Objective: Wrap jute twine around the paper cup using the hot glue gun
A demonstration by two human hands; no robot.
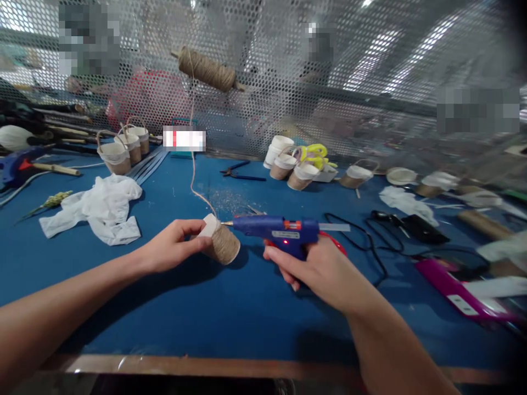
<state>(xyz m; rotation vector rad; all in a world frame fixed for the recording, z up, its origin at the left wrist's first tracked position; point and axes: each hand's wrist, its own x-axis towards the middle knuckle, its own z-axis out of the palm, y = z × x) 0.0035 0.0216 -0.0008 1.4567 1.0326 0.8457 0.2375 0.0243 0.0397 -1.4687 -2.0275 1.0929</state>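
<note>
the desk's front edge [193, 365] runs beneath both your forearms. your left forearm slants inward from the left end of that edge, low over the top, and your left hand [177, 247] pinches the white rim of the twine-wrapped cup [224, 244], thumb on the near side, fingers beyond it. the cup is tipped sideways in the middle of the desk, its base toward your right. your right forearm angles in from the right end of the front edge; your right hand [317, 269] is wrapped around the handle of the blue glue gun [267, 227], fingers curled, nozzle pointing left at the cup's upper side. you cannot tell whether the tip touches. a twine strand [193, 175] rises from the cup, past the pliers [242, 173] lying toward the desk's back edge, to a spool [208, 70] by the mesh.
</note>
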